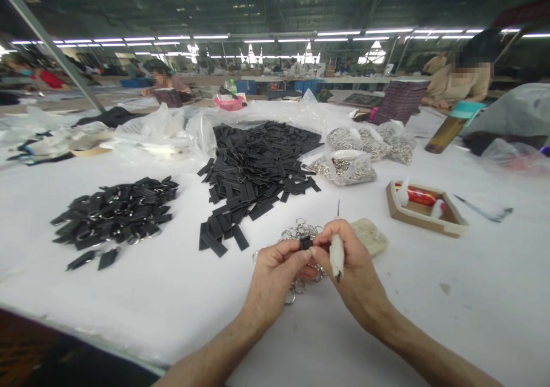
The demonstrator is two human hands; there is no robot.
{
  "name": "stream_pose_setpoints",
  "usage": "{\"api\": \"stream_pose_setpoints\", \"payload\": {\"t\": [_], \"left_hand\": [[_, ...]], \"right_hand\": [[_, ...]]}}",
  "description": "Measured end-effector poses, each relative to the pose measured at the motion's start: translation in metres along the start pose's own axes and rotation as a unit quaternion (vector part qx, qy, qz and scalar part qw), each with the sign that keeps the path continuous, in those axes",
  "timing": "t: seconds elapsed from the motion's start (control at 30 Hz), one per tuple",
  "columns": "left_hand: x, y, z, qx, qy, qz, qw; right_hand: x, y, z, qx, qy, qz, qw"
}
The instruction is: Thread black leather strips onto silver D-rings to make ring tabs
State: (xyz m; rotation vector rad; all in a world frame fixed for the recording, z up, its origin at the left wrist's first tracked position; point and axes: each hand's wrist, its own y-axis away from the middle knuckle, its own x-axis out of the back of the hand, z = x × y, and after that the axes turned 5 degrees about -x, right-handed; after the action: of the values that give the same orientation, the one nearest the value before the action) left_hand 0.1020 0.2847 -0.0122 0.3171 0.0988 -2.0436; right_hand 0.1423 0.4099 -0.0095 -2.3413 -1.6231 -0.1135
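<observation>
My left hand and my right hand meet low in the middle of the white table. Together their fingertips pinch a small folded black strip. A white-handled tool with a thin dark tip also lies in my right hand, pointing up. Under my hands sits a small heap of metal rings. A yellowish sponge pad lies just right of them.
A large pile of black strips is ahead, a pile of finished strips with rings to the left. Bags of rings, a wooden tray, a bottle and plastic bags lie beyond. Other people work at the far side.
</observation>
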Motion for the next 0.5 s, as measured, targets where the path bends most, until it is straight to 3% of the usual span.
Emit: {"api": "stream_pose_setpoints", "payload": {"t": [0.3, 0.5], "left_hand": [[-0.0014, 0.0000, 0.0027, 0.012, -0.025, 0.021, 0.999], [-0.0019, 0.0013, 0.0043, 0.015, -0.086, 0.005, 0.996]], "right_hand": [[0.0037, -0.0022, -0.0017, -0.020, -0.025, -0.019, 0.999], [0.0067, -0.0024, 0.0009, -0.007, -0.004, -0.049, 0.999]]}}
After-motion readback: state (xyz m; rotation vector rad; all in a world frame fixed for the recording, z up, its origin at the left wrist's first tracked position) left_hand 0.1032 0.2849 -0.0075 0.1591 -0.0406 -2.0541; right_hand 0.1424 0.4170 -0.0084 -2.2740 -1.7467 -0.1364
